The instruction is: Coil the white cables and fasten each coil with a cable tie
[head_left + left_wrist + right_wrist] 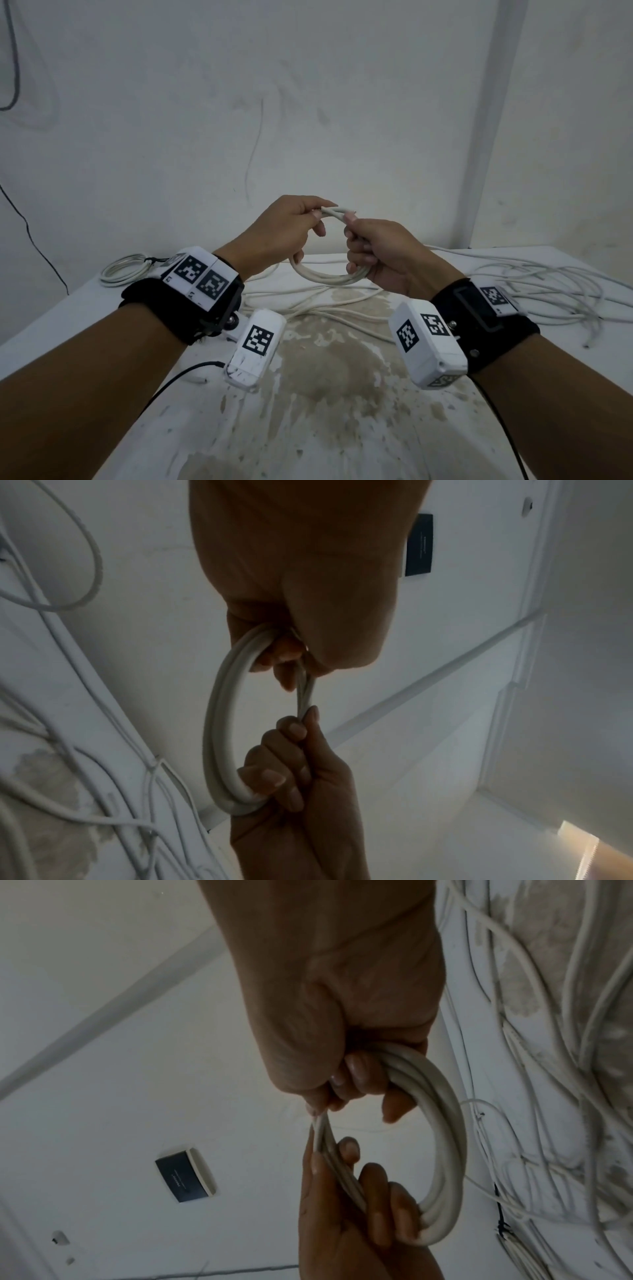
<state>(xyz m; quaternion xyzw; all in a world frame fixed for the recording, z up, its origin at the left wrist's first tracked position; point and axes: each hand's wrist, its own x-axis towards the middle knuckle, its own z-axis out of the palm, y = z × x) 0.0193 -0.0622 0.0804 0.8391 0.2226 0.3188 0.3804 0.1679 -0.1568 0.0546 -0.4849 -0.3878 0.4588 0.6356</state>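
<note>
A white cable coil (325, 275) of several loops hangs in the air above the table, held by both hands. My left hand (308, 219) pinches the top of the coil between thumb and fingers, with the lower fingers hooked through the loops. Facing it, my right hand (359, 240) grips the coil's right side, thumb on the top strands. In the left wrist view the coil (219, 723) runs from my left hand (287, 653) down into the right hand (291, 772). Seen from the right wrist, the coil (445, 1137) arcs from my right hand (356, 1080) to the left hand (363, 1191).
A finished coil (120, 270) bound with a dark tie (150, 262) lies at the table's back left. Loose white cables (531, 291) sprawl over the right side and under my hands. The white table (325, 394) is stained brown at the middle. A wall stands close behind.
</note>
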